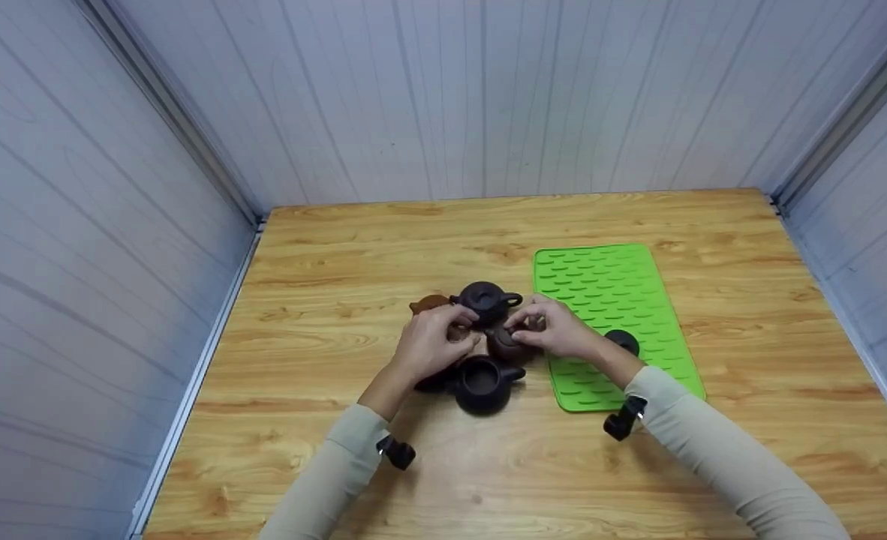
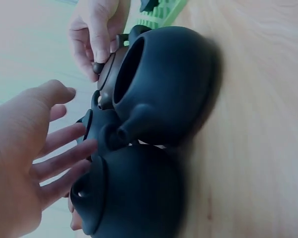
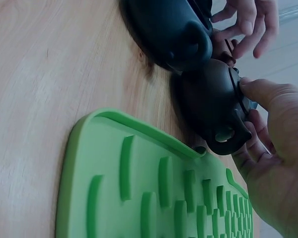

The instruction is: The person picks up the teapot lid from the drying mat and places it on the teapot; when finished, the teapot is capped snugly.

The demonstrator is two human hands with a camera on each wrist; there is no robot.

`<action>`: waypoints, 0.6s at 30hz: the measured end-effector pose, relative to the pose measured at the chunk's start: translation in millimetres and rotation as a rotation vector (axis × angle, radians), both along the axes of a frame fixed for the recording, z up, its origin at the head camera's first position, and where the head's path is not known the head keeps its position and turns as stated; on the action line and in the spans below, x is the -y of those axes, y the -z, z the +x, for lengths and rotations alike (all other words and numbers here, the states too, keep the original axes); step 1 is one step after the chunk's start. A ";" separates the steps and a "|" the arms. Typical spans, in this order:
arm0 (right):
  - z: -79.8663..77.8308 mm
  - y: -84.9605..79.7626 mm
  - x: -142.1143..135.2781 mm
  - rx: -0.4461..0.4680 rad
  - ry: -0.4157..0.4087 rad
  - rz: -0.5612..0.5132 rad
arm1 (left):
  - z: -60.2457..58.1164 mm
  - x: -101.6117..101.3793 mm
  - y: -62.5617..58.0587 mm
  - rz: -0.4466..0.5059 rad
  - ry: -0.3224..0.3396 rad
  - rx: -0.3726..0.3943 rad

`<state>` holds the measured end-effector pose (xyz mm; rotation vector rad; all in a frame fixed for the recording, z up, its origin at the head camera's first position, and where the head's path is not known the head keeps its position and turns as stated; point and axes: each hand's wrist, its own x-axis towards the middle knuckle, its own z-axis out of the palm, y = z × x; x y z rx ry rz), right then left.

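Observation:
Several small clay teapots stand bunched together. My right hand [image 1: 552, 328] pinches the small lid knob [image 2: 98, 68] of a dark brown teapot [image 3: 208, 96], whose lid sits on the pot. In front of that pot is a black teapot [image 1: 482, 386] with its mouth uncovered. My left hand [image 1: 432, 341] hovers over the group with fingers apart and holds nothing. Below its fingers is a lidded black teapot [image 2: 139, 193], mostly hidden in the head view. Behind stand another lidded dark teapot [image 1: 482, 300] and a reddish-brown one [image 1: 430, 303], partly covered by the left hand.
A green ridged mat [image 1: 593, 277] lies right of the teapots. On it rests a round dark piece [image 1: 622, 341], partly behind the right forearm; it looks like a lid. The wooden table [image 1: 323, 262] is bounded by pale panel walls at the back and sides.

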<state>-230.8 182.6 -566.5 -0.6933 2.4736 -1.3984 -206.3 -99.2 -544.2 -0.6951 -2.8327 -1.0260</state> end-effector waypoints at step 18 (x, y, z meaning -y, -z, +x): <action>-1.1 -2.0 -2.7 -0.033 -0.015 0.009 | 47.8 8.7 3.1 -0.085 -0.061 -0.273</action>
